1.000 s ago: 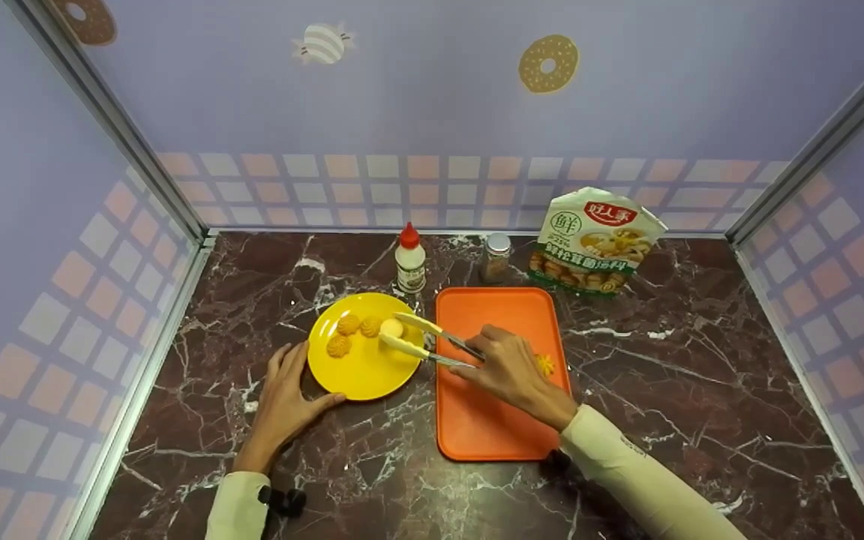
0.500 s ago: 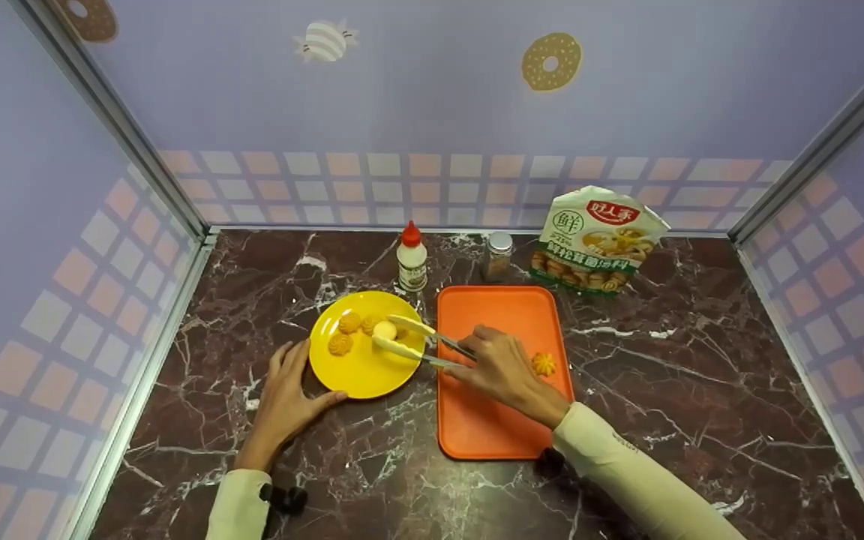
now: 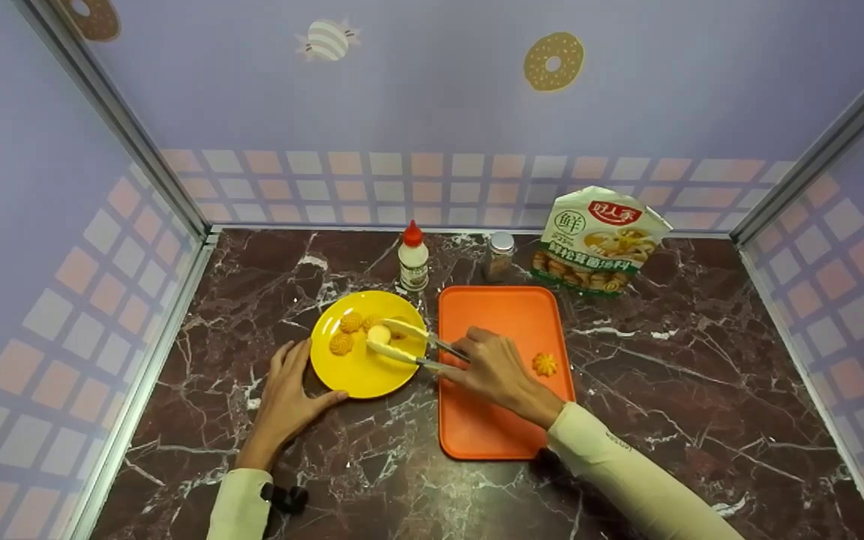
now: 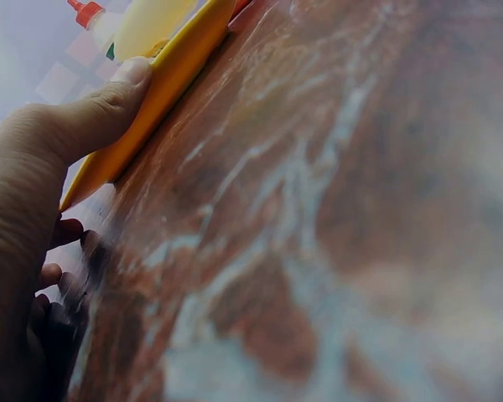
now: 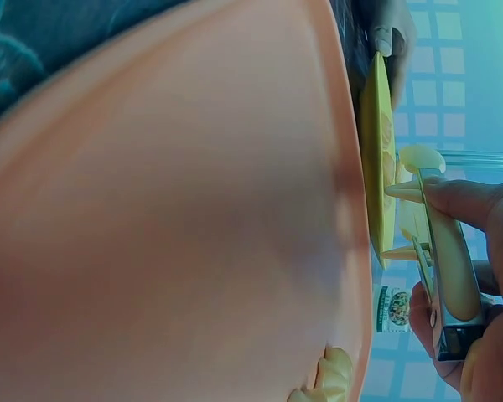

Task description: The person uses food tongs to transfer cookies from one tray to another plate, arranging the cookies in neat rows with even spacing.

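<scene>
My left hand [image 3: 287, 394] grips the edge of the yellow plate [image 3: 361, 382]; in the left wrist view its thumb [image 4: 101, 109] lies over the rim. My right hand [image 3: 501, 373] holds metal tongs [image 3: 432, 364] with cream-coloured tips, reaching left over the plate. Between the tips sits a pale round piece [image 3: 379, 334], close over the plate. Swirl-shaped cookies lie on the plate: one cookie [image 3: 340, 344] at the left, another cookie [image 3: 350, 322] behind it, and more partly hidden by the tongs. A star-shaped cookie [image 3: 544, 364] lies on the orange tray [image 3: 496, 435], below my right forearm.
Behind the plate stands a red-capped squeeze bottle [image 3: 413, 262]. A glass spice jar [image 3: 499, 259] and an upright food pouch [image 3: 601, 240] stand behind the tray. Patterned walls enclose the dark marbled tabletop [image 3: 357, 465] at the back and both sides.
My right hand has moved the tongs a little to the left and down over the plate, with the pale round piece between the tips. My left hand stays at the plate's edge.
</scene>
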`<control>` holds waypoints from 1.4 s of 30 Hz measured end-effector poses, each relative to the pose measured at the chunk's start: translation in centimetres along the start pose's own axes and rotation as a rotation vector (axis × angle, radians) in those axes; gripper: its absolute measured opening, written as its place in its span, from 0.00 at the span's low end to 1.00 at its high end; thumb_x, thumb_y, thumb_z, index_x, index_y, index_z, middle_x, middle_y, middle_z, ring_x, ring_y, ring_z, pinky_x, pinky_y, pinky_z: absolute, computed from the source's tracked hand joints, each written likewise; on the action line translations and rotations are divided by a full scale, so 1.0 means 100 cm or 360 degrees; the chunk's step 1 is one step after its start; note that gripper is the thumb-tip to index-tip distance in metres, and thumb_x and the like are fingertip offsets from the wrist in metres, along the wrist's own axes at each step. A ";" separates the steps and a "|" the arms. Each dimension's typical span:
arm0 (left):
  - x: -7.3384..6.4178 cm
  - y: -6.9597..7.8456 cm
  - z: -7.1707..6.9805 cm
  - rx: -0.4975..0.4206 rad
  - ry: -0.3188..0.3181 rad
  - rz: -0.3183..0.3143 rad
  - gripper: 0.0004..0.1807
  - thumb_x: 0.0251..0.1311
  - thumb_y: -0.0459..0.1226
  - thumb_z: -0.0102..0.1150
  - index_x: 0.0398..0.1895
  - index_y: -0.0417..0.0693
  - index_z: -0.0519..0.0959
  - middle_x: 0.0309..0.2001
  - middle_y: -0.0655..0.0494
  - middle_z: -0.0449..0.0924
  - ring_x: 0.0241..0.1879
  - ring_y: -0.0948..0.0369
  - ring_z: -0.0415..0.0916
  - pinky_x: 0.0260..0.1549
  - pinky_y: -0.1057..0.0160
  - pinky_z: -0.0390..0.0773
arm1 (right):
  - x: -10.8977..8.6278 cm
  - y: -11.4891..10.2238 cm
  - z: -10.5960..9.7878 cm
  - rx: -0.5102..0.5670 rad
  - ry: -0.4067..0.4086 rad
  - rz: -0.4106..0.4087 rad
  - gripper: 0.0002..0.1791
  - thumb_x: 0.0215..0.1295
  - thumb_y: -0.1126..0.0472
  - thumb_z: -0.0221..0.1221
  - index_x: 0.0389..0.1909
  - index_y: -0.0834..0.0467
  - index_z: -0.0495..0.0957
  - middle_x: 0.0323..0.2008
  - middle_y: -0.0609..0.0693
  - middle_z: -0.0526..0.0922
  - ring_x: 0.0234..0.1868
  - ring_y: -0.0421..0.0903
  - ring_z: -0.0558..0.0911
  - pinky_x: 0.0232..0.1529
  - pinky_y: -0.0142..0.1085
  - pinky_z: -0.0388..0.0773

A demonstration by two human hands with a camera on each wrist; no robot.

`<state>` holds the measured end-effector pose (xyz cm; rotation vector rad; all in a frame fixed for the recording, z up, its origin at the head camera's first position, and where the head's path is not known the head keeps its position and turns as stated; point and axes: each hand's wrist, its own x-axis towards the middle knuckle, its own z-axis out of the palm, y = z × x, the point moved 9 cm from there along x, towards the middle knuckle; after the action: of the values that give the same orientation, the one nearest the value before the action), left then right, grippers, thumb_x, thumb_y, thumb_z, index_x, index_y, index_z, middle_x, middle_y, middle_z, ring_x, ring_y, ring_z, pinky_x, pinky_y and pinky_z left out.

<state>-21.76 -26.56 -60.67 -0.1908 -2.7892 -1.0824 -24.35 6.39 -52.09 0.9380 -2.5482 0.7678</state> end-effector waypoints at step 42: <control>0.000 0.001 0.000 0.0010 0.0022 0.0029 0.66 0.52 0.56 0.87 0.87 0.38 0.60 0.82 0.34 0.62 0.83 0.35 0.50 0.76 0.27 0.58 | 0.007 -0.011 0.021 -0.0164 -0.0129 -0.0065 0.22 0.62 0.43 0.80 0.36 0.59 0.90 0.28 0.47 0.73 0.25 0.44 0.72 0.21 0.38 0.71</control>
<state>-21.71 -26.50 -60.57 -0.2069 -2.7725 -1.0668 -24.35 4.13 -53.11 1.0034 -2.6016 0.5918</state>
